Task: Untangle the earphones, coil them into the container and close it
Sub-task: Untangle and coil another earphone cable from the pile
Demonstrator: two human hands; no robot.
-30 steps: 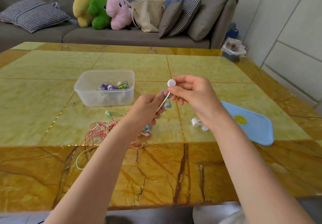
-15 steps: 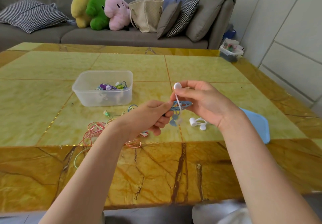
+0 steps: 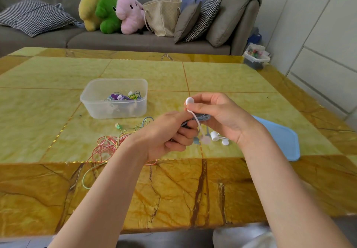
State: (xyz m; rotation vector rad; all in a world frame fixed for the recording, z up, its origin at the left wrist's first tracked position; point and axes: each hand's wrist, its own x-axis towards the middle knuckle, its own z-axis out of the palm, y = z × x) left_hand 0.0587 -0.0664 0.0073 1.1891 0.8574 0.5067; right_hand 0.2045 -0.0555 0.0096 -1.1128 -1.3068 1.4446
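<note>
Hands raised together above table (image 3: 222, 78), near edge. Left hand (image 3: 166, 135) curled round bundle of blue earphone cable (image 3: 202, 118), fingers folded under, grasping it. Right hand (image 3: 222, 116) pinching same bundle from the other side, thumb and forefinger closed on white cable (image 3: 197, 121) just below white earbud (image 3: 189, 101), which sticks up above the fingertips. White cable hanging down between both hands; pale earbud at lower end blurred, with a blue piece beside it.

Container (image 3: 114, 98) clear plastic, open, standing on table well beyond left hand; coiled earphones inside, purple, green and blue, some white at the bottom. Lid (image 3: 280, 137) light blue, lying flat on table to the right, partly hidden behind right wrist. Loose tangle of pink, yellow and green earphones (image 3: 108, 145) on table just left of left wrist, one green loop trailing toward near edge, a green earbud lying beside. Second white earphone pair (image 3: 219, 138) resting on table below right hand.

Behind table: grey sofa (image 3: 135, 41) with checked cushions, yellow, green and pink plush toys (image 3: 110, 12), beige tote bag (image 3: 163, 16).
</note>
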